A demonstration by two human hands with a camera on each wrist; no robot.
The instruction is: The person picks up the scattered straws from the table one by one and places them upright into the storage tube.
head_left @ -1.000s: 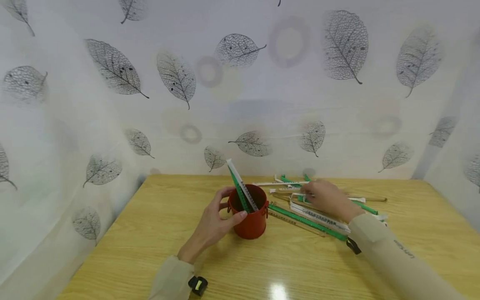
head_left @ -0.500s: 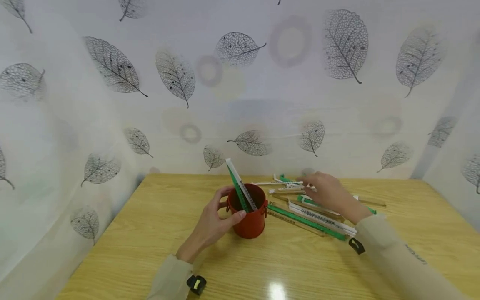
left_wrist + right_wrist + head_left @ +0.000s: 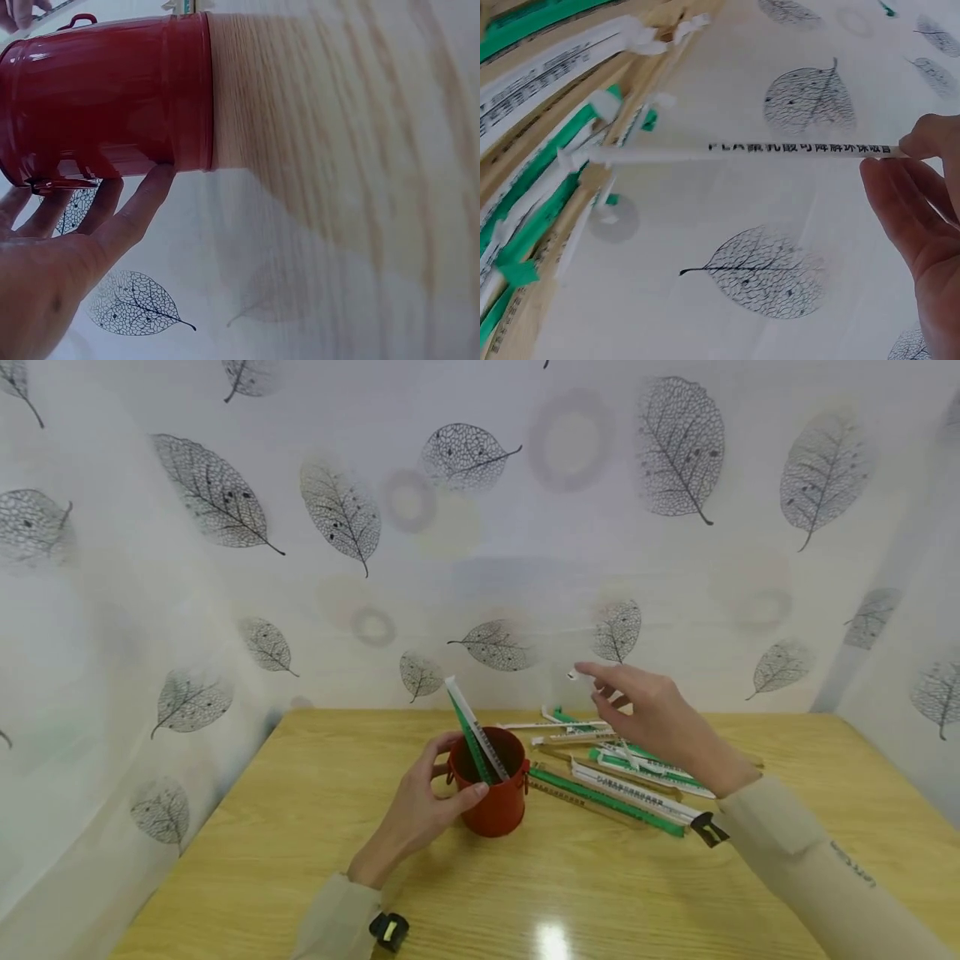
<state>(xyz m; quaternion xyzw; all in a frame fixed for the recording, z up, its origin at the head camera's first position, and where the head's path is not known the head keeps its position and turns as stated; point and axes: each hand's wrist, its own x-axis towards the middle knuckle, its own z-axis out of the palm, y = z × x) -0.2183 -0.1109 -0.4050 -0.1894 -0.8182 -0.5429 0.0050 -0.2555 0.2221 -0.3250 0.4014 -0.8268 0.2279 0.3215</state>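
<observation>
My left hand holds the red metal bucket upright on the table, thumb at the near rim and fingers round its left side. In the left wrist view, the fingers touch the bucket's wall close to a small side handle. One white straw and one green straw, both in wrappers, lean inside the bucket. Above the pile, my right hand pinches a white paper-wrapped straw between thumb and fingertips; printed lettering runs along it. Only its tip shows in the head view.
Several wrapped straws in white, green and brown lie in a loose pile right of the bucket on the wooden table. A leaf-patterned curtain rises behind the table. Each wrist wears a black strap.
My right hand has risen from the straw pile and shifted slightly left, with a white wrapped straw lifted in its fingers. The left hand keeps its hold on the bucket.
</observation>
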